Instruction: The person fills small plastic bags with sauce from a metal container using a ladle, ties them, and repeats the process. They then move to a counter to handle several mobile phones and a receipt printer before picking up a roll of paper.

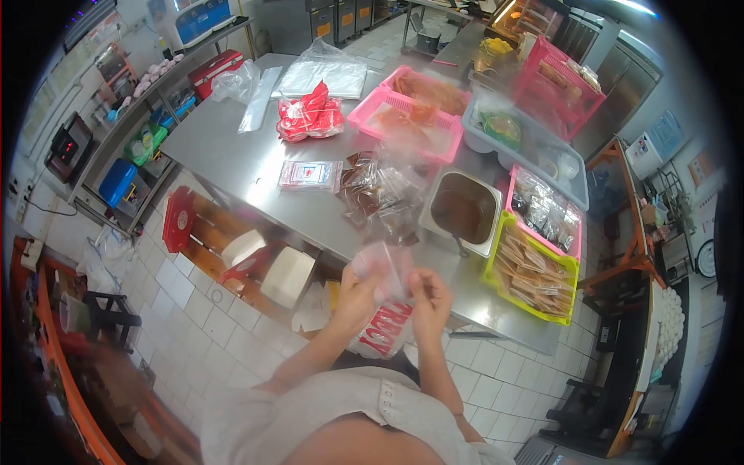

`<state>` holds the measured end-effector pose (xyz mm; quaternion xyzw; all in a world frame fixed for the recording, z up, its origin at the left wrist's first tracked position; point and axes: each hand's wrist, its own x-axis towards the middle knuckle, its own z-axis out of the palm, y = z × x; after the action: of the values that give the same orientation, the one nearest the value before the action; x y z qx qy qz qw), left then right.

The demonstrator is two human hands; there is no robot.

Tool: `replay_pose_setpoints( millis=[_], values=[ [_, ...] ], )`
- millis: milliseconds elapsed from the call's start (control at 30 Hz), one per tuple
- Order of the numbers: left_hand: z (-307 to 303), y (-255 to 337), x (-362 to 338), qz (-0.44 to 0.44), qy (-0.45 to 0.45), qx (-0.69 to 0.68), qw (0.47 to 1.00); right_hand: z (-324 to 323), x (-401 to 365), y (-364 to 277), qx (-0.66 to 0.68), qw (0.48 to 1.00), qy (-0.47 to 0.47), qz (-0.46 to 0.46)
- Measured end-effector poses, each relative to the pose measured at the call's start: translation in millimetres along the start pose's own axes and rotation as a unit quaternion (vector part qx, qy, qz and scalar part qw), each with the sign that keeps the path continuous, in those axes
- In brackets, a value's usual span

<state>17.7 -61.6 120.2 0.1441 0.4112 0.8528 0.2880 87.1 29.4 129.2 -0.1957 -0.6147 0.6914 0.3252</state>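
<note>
A small clear plastic bag is held between my two hands at the table's front edge. My left hand is closed on its left side, and the fingers of my right hand pinch its right side. Just beyond the hands lies a pile of clear packets with dark brown contents. To the right of that pile stands a steel pan of brown liquid with a handle sticking over its front rim. A stack of flat printed bags lies left of the packets.
A red and white bag and plastic sheets lie farther back on the steel table. Pink baskets, a clear tub and a yellow-green basket of flat packets stand on the right. Below the table's front are open bins.
</note>
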Motion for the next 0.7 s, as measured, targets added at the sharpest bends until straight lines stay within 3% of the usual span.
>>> replay_pose_setpoints(
  millis=[100,167,200,233,300,333,367,433,500,633,700],
  values=[
    [4,-4,4,0.005,0.081,-0.038,0.996,0,1,4,-0.023,0.999,0.020,-0.040],
    [11,4,12,0.144,0.181,-0.082,0.969,-4,0,0,0.004,0.999,0.031,-0.041],
    [10,12,13,0.149,0.227,-0.056,0.961,-6,0,-2,0.032,0.998,0.042,-0.044],
    [3,12,13,0.151,0.226,-0.056,0.961,-8,0,-6,0.033,0.998,0.042,-0.046],
    [-6,10,9,0.195,0.123,-0.018,0.973,-11,-1,-12,-0.059,0.997,0.040,-0.006],
    [1,7,5,0.198,0.123,0.069,0.970,-9,-2,-12,-0.057,0.998,0.038,-0.004],
    [7,9,2,0.199,0.125,0.071,0.969,-4,-2,-13,-0.074,0.995,0.052,-0.044],
    [14,9,-1,0.149,0.045,0.330,0.931,-2,-2,-12,-0.089,0.990,0.066,-0.084],
    [12,-6,2,0.129,0.023,0.254,0.958,-5,-3,-11,-0.145,0.978,0.047,-0.140],
    [20,11,-4,0.101,-0.003,0.316,0.943,-12,1,-19,-0.145,0.978,0.037,-0.148],
    [18,15,-5,0.086,-0.010,0.332,0.939,-16,5,-28,-0.251,0.941,-0.030,-0.225]
  ],
)
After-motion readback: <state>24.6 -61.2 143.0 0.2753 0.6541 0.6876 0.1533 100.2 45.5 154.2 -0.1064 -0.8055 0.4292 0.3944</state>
